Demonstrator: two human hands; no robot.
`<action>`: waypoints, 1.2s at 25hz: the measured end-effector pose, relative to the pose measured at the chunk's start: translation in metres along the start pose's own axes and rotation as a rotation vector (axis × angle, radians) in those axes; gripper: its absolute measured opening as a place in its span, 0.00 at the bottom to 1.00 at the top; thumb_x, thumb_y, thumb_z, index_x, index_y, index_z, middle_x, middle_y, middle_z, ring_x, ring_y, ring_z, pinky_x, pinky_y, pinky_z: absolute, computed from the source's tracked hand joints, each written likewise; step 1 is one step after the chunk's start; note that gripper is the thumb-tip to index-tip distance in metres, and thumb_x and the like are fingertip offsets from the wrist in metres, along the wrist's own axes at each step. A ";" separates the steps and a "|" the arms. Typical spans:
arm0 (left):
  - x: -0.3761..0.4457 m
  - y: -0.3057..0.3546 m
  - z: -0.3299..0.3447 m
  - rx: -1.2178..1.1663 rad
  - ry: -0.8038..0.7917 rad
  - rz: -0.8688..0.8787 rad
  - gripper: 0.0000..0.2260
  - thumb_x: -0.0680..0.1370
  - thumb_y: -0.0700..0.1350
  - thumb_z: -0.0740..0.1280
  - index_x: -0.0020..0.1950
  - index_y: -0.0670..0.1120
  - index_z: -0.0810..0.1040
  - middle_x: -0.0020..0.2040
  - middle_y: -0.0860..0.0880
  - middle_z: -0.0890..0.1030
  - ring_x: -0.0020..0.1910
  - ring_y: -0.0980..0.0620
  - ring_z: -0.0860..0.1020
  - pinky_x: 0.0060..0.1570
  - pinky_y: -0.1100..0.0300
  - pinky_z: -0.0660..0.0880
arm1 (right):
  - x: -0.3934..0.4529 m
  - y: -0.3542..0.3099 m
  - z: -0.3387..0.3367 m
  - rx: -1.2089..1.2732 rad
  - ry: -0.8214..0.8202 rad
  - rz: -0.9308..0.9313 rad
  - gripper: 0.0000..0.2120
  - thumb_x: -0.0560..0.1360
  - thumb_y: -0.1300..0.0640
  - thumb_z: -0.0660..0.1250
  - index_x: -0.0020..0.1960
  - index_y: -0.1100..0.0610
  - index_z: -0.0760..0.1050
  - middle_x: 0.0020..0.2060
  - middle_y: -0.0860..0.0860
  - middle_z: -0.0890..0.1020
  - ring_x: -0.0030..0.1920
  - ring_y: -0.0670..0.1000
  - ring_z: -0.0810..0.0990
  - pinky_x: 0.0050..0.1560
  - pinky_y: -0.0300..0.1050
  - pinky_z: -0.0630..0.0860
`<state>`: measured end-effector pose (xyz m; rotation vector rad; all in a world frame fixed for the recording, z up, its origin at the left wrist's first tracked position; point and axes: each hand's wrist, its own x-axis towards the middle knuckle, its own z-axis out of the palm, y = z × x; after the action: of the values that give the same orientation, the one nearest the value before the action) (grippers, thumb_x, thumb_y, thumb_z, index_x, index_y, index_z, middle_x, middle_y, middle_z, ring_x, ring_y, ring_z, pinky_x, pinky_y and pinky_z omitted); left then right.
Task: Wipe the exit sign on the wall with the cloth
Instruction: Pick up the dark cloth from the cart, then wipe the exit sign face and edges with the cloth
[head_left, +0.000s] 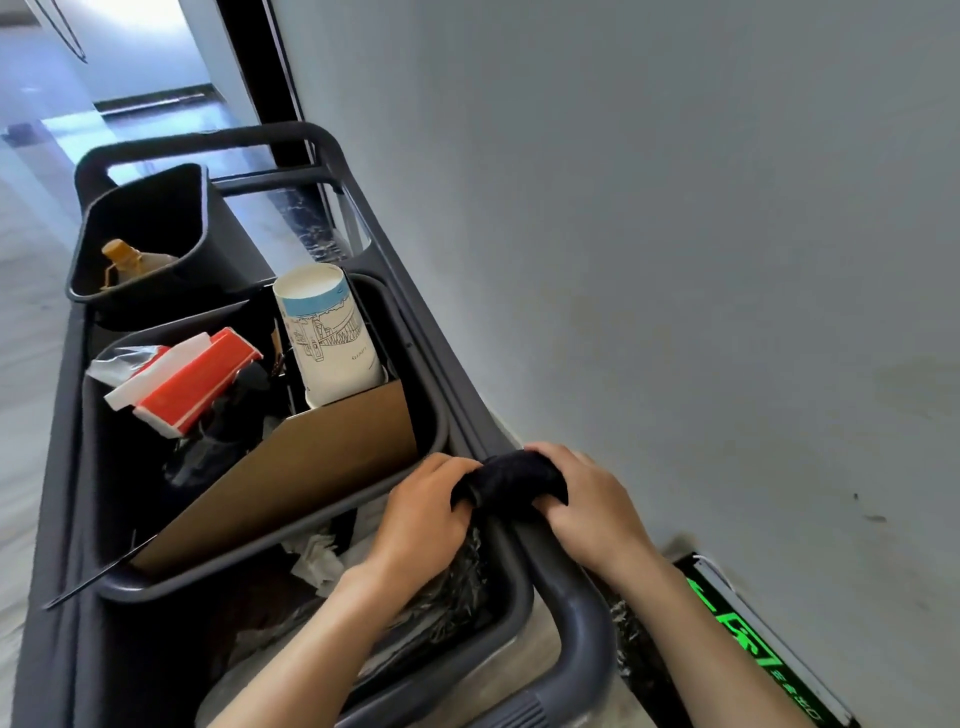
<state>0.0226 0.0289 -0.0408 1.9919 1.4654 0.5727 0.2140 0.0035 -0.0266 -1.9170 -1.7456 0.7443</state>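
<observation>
Both hands hold a dark cloth (511, 477) above the cart (576, 613) rail. The left hand (426, 512) is closed on its left end and the right hand (587, 499) is closed on its right end, so the cloth is bunched between them. The exit sign (753, 644), glowing green, is low on the wall (623, 208), near the right forearm. In the cart's bin (436, 415) stand a paper cup (330, 332), a brown cardboard (291, 478) and a red box (195, 379).
</observation>
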 end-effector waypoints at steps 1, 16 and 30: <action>0.000 0.005 -0.001 -0.021 0.003 0.011 0.14 0.78 0.38 0.70 0.61 0.50 0.81 0.52 0.56 0.79 0.53 0.55 0.79 0.50 0.67 0.71 | -0.006 0.000 -0.005 0.006 0.021 0.002 0.24 0.72 0.58 0.68 0.66 0.44 0.73 0.60 0.47 0.80 0.57 0.52 0.78 0.53 0.42 0.71; -0.039 0.221 0.081 -1.098 -0.861 -0.023 0.16 0.76 0.39 0.65 0.63 0.46 0.82 0.59 0.39 0.83 0.54 0.43 0.83 0.48 0.56 0.81 | -0.224 0.083 -0.167 0.626 0.589 0.216 0.25 0.70 0.57 0.71 0.61 0.35 0.73 0.60 0.41 0.77 0.61 0.41 0.75 0.58 0.38 0.76; -0.100 0.211 0.336 -0.958 -0.942 -0.125 0.14 0.70 0.40 0.72 0.55 0.41 0.84 0.50 0.39 0.86 0.46 0.44 0.85 0.39 0.59 0.81 | -0.320 0.292 -0.057 1.172 0.938 0.440 0.18 0.75 0.62 0.69 0.59 0.43 0.79 0.55 0.47 0.84 0.57 0.48 0.82 0.50 0.46 0.81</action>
<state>0.3583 -0.1818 -0.1417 1.0989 0.5302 0.1464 0.4536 -0.3431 -0.1412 -1.3498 -0.1650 0.6038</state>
